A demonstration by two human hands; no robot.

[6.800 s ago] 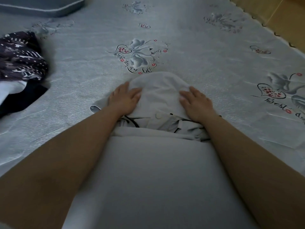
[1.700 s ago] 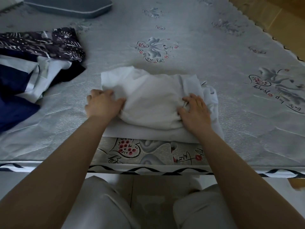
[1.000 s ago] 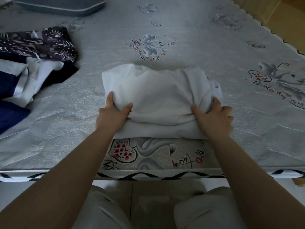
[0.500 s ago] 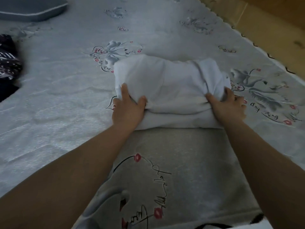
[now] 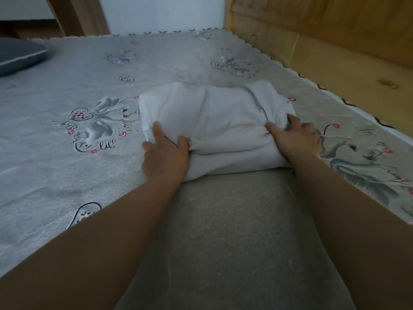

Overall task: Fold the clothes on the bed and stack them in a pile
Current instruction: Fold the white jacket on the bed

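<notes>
A folded white garment [image 5: 214, 121] sits as a thick bundle in the middle of the grey printed bed sheet [image 5: 67, 166]. My left hand [image 5: 164, 155] grips its near left corner, thumb on top and fingers tucked under the layers. My right hand [image 5: 295, 137] grips the near right end, fingers curled into the bunched cloth. Both forearms reach forward across the bed. The pile of dark clothes is out of view.
A dark blue-grey pillow [image 5: 17, 55] lies at the far left. A wooden panel [image 5: 335, 41] runs along the bed's right side. A white wall [image 5: 161, 14] and a wooden post [image 5: 76, 16] stand past the far edge.
Both hands have carried the white bundle farther across the bed toward the right side. The view has tipped up, so the dark clothes at the left have left the frame.
</notes>
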